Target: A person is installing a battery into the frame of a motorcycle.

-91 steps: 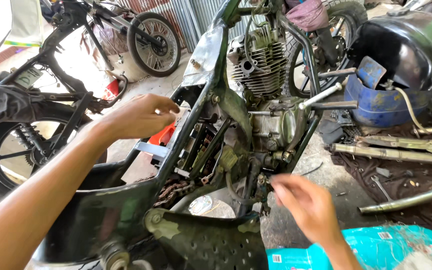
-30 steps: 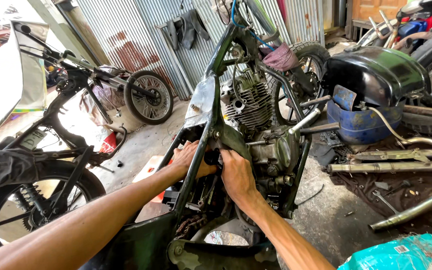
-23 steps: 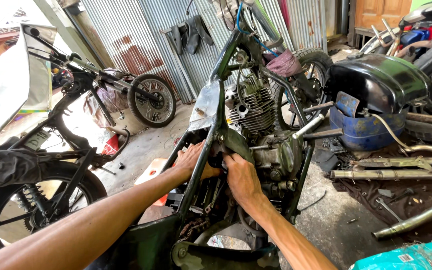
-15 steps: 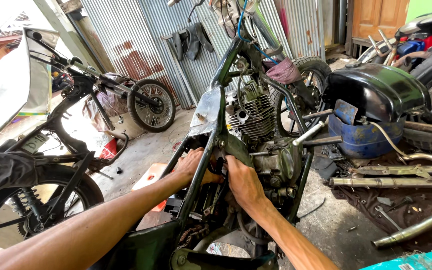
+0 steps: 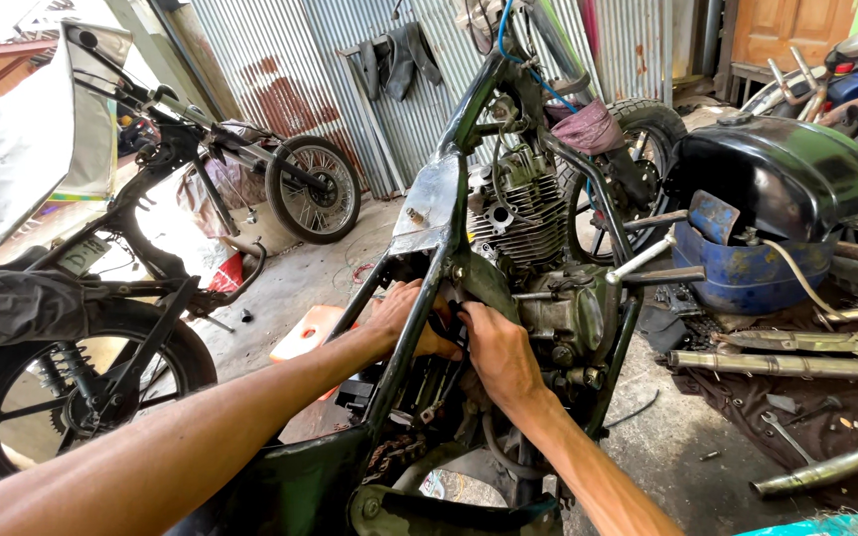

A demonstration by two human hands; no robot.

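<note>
Gripping one black frame tube [image 5: 419, 318]: two hands, left hand [image 5: 404, 316], right hand [image 5: 497, 349]; one engine [image 5: 538, 268] beside.

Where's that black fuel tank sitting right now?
In the head view the black fuel tank sits off the bike at the right, resting on a blue container, right of the stripped motorcycle frame.

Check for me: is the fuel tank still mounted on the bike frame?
No, the black fuel tank sits off to the right, apart from the bare frame.
</note>
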